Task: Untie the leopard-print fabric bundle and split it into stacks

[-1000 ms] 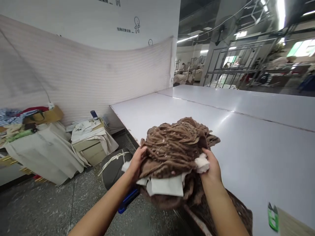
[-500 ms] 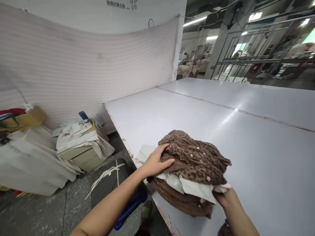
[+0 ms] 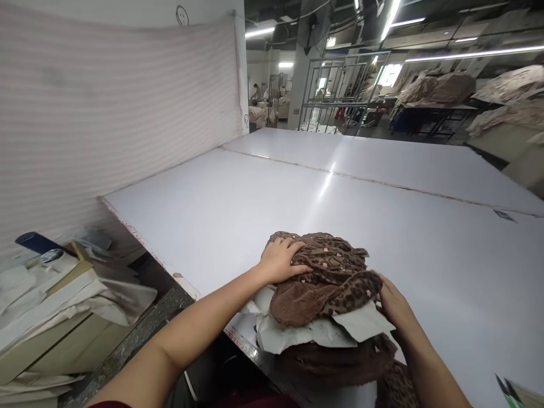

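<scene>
A crumpled bundle of brown leopard-print fabric [image 3: 325,258] with small pink stars lies near the edge of the white table [image 3: 204,198]. White paper sheets [image 3: 306,333] stick out beneath it, and a second, darker brown fabric bundle [image 3: 335,362] lies under them. My left hand [image 3: 283,260] grips the top left of the upper bundle, thumb and fingers apart around a fold. At the right side, my right hand [image 3: 395,300] is wrapped against the same bundle, its fingertips partly hidden. More leopard-print fabric [image 3: 397,385] hangs below my right wrist.
Scissors or snips [image 3: 508,391] with green handles lie at the lower right, partly cut off. A cloth-covered box [image 3: 59,323] with a dark blue cylinder [image 3: 40,243] stands left of the table. Metal racks [image 3: 335,93] and fabric piles [image 3: 437,88] are beyond it.
The view has swung to the right. My right hand has moved from low under the upper bundle to higher on its right side. The top fabric is more gathered, with a rounded front fold.
</scene>
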`<action>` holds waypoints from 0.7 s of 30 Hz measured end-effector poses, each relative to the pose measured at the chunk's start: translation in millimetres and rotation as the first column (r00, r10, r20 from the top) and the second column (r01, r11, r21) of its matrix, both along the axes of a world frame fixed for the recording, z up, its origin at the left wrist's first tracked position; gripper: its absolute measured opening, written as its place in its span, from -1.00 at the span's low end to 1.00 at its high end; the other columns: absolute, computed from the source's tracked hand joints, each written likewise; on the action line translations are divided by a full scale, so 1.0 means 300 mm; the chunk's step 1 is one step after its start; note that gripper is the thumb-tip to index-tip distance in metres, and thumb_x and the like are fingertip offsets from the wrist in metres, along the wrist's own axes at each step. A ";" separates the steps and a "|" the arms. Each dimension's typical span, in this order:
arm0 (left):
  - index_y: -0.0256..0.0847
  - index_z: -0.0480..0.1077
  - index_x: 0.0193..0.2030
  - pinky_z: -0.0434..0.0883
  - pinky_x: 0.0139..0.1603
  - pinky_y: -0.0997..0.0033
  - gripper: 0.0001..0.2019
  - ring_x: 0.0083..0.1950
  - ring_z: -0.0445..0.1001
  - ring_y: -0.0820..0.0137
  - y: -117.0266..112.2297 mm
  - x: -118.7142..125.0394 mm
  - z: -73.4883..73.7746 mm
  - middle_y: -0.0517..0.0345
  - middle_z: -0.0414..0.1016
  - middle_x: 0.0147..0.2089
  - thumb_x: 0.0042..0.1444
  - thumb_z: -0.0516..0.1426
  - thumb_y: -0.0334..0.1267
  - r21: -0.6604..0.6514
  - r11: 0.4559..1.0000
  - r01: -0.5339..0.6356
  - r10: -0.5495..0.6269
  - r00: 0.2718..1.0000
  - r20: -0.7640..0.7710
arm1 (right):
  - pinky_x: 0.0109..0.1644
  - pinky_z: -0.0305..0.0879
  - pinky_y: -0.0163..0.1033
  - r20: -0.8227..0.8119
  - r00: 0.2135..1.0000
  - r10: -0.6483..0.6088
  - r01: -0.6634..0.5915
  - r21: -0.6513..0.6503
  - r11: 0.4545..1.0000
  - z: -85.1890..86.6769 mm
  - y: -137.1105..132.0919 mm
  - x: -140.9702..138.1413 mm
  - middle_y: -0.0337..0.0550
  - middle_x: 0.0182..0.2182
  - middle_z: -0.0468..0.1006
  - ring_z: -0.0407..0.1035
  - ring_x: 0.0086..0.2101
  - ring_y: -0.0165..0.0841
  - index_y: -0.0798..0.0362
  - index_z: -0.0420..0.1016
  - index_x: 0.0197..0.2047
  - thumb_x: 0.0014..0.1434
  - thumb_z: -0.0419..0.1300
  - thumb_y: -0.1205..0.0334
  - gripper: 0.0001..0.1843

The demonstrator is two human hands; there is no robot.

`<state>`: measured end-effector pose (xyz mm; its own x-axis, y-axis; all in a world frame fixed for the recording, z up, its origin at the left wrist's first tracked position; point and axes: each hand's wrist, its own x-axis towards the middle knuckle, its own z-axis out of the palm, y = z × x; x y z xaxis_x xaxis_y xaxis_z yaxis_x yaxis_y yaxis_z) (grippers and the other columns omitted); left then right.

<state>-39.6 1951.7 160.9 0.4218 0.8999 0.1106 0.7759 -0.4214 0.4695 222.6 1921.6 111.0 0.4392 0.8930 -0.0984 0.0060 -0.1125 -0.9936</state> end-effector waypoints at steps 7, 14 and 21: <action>-0.10 0.28 0.13 0.25 0.00 0.10 -0.36 0.08 0.27 -0.03 0.097 0.016 0.026 -0.08 0.37 0.07 -0.01 0.02 0.24 -0.052 0.999 -0.002 -0.001 0.999 -0.054 | 0.18 0.06 -0.05 0.532 0.792 0.300 -0.417 0.111 0.902 0.268 -0.050 -0.062 -0.22 0.16 0.28 0.14 0.13 -0.17 -0.19 0.28 0.15 0.01 0.20 -0.06 -0.39; -0.07 0.33 0.09 0.31 -0.03 0.22 -0.35 0.06 0.35 0.07 0.178 0.000 0.016 0.04 0.41 0.08 -0.03 -0.01 0.29 -0.168 0.985 -0.048 0.038 0.997 -0.064 | 0.26 -0.12 0.11 0.948 0.137 0.287 -0.807 -0.061 0.587 0.346 -0.093 -0.120 -0.21 0.05 0.41 0.24 0.06 -0.25 -0.15 0.29 0.08 0.20 0.05 0.07 -0.63; -0.01 0.31 0.11 0.30 0.03 0.32 -0.36 0.10 0.34 0.17 0.176 -0.054 0.005 0.16 0.37 0.13 -0.03 0.00 0.30 -0.213 0.977 -0.013 0.014 1.000 0.001 | 0.11 0.14 0.07 0.936 0.142 0.322 -0.779 -0.096 0.620 0.350 -0.061 -0.106 -0.18 0.05 0.38 0.23 0.05 -0.17 -0.16 0.40 -0.03 0.22 0.01 0.03 -0.70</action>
